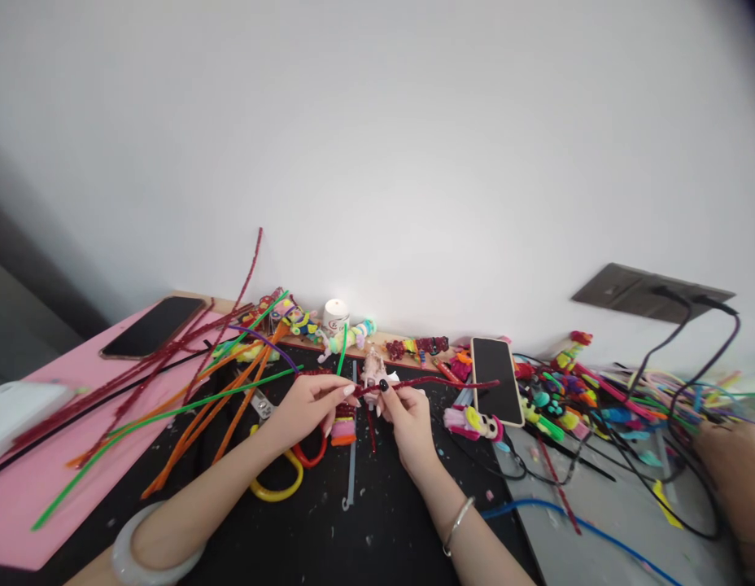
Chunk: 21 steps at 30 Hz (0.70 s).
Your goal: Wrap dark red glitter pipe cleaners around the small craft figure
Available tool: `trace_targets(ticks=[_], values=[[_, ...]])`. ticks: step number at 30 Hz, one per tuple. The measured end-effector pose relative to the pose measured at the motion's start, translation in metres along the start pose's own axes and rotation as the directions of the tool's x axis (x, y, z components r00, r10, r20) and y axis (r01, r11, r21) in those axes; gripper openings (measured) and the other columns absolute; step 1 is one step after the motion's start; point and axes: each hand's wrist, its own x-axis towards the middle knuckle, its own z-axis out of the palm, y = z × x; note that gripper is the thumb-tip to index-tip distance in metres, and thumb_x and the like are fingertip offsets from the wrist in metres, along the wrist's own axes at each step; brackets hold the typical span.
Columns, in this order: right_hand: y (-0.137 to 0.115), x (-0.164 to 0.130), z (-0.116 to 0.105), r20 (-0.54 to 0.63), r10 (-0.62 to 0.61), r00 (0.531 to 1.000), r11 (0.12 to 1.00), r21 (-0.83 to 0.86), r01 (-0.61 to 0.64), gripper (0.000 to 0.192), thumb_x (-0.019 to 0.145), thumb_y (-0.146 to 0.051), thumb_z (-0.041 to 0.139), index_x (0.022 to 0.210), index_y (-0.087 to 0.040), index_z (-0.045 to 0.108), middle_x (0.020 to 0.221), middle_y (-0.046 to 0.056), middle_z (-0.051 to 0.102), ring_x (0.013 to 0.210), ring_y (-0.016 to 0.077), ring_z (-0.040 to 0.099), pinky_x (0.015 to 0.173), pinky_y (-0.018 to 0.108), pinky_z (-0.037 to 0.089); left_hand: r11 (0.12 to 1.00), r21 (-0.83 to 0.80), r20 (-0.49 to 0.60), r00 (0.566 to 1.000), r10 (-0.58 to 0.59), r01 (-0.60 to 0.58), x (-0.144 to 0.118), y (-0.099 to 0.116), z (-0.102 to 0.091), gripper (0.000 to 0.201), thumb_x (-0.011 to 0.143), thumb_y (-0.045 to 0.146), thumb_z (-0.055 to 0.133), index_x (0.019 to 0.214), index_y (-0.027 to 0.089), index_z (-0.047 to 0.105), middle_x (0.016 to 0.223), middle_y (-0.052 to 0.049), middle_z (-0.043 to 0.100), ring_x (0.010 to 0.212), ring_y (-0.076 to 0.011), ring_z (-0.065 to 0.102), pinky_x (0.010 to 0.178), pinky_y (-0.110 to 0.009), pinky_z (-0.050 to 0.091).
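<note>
Both hands meet over the black mat at the middle of the tabletop [377, 537]: the left hand [307, 407] pinches one end of a dark red pipe cleaner [438, 381] between thumb and fingertips, and the right hand [408, 423] is closed on the same stem just beside it, its free length running off toward the phone [498, 391] at the back edge. By the look of it, the step in hand is bending or twisting the stem near the pinched end; the next move calls for a firm hold with one hand while the other turns the wire tightly, keeping the long tail clear of the clutter. Under the hands lie yellow-handled scissors [280, 480] and a small striped piece [344, 427]. Loose pipe cleaners [200, 407] fan out toward the left edge. Another person's hand [735, 472] rests at the right edge.
</note>
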Motion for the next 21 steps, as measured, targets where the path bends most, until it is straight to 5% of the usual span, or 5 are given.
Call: trace_targets(ticks=[3, 12, 21], values=[[-0.0009, -0.0005, -0.0006, -0.007, -0.021, 1.0, 0.999, -0.049, 0.021, 0.052, 0.082, -0.06, 0.063, 0.051, -0.019, 0.057, 0.045, -0.004, 0.044, 0.045, 0.0109, 0.034, 0.048, 0.026, 0.025, 1.0, -0.009, 0.007, 1.0, -0.014, 0.014, 0.0002, 0.0026, 0.001, 0.034, 0.082, 0.046, 0.065, 0.089, 0.014, 0.073, 0.075, -0.007, 0.079, 0.033, -0.0072, 0.049, 0.042, -0.021, 0.042], [-0.0024, -0.0011, -0.0022, 0.037, -0.079, 0.996, 0.985, -0.147, 0.084, 0.053, 0.086, -0.06, 0.06, 0.053, -0.019, 0.057, 0.047, -0.002, 0.047, 0.047, 0.0121, 0.037, 0.048, 0.026, 0.029, 0.987, 0.152, 0.019, 0.999, 0.049, -0.051, -0.0022, 0.003, -0.0009, 0.028, 0.09, 0.037, 0.059, 0.082, 0.015, 0.073, 0.042, 0.006, 0.057, 0.034, -0.0113, 0.052, 0.048, -0.022, 0.044], [-0.0086, -0.0008, -0.0015, 0.077, -0.079, 0.994, 0.985, -0.146, 0.09, 0.046, 0.085, -0.054, 0.06, 0.054, -0.02, 0.055, 0.049, -0.003, 0.046, 0.047, 0.0125, 0.038, 0.049, 0.026, 0.032, 0.814, 0.484, 0.119, 0.946, 0.302, -0.321, -0.0043, 0.0039, -0.0015, 0.027, 0.095, 0.024, 0.05, 0.086, 0.019, 0.076, 0.075, -0.004, 0.077, 0.068, -0.0179, 0.069, 0.072, -0.026, 0.051]])
